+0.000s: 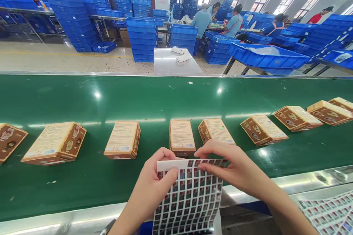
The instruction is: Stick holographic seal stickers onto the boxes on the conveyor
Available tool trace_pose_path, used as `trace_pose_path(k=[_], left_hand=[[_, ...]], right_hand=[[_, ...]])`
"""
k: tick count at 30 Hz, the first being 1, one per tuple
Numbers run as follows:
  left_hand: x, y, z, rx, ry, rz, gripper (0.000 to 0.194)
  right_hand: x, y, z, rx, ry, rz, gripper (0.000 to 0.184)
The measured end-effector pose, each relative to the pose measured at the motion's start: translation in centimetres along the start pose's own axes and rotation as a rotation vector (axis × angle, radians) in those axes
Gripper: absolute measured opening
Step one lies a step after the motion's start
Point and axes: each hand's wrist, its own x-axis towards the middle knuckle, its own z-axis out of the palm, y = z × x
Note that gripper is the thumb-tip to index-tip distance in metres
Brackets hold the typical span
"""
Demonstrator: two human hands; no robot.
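Observation:
A sheet of small dark-and-red stickers [190, 198] in rows hangs in front of me, over the near edge of the belt. My left hand [153, 181] grips its top left corner, with the thumb on the front by a bare white strip. At the top edge, my right hand [234, 163] pinches the sheet with thumb and index finger; whether a single sticker has come loose there I cannot tell. Just beyond my hands, a brown-and-cream box [182, 136] lies on the green conveyor belt [82, 99]. Another box [216, 132] lies close behind my right fingers.
More such boxes lie in a row along the belt, including one at left [55, 141] and one at right [261, 128]. A second sticker sheet [331, 211] rests at lower right. Across the belt stand a white table [171, 64], stacked blue crates [140, 40] and several seated people.

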Motion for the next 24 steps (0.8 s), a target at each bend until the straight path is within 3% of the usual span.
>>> trace_pose_path(k=[2,5,11,16,18,21,24], left_hand=[[0.2,0.3,1.2,0.048,-0.013,0.015,0.019],[0.1,0.3,1.0,0.132,-0.027,0.055,0.026],[-0.3,0.0,0.3,0.205,0.051,0.125,0.026],[0.0,0.1,0.6,0.180,0.080,0.082,0.032],[0.2,0.0,0.5,0.178,0.083,0.077,0.032],[0.4,-0.2,0.0,0.200,0.087,0.056,0.032],[0.6,-0.3,-0.7,0.229,0.031,0.044,0.028]], right_hand=[[-0.2,0.4,-0.5,0.018,-0.018,-0.027,0.005],[0.2,0.1,0.0,-0.060,-0.014,-0.072,0.006],[0.7,-1.8,2.1,-0.436,0.232,-0.364,0.010],[-0.1,-1.6,3.9,-0.666,0.369,-0.449,0.022],[-0.3,-1.5,4.4,-0.639,0.390,-0.439,0.027],[-0.4,-1.3,4.4,-0.399,0.437,-0.382,0.021],[0.0,0.4,3.7,-0.025,0.556,-0.073,0.007]])
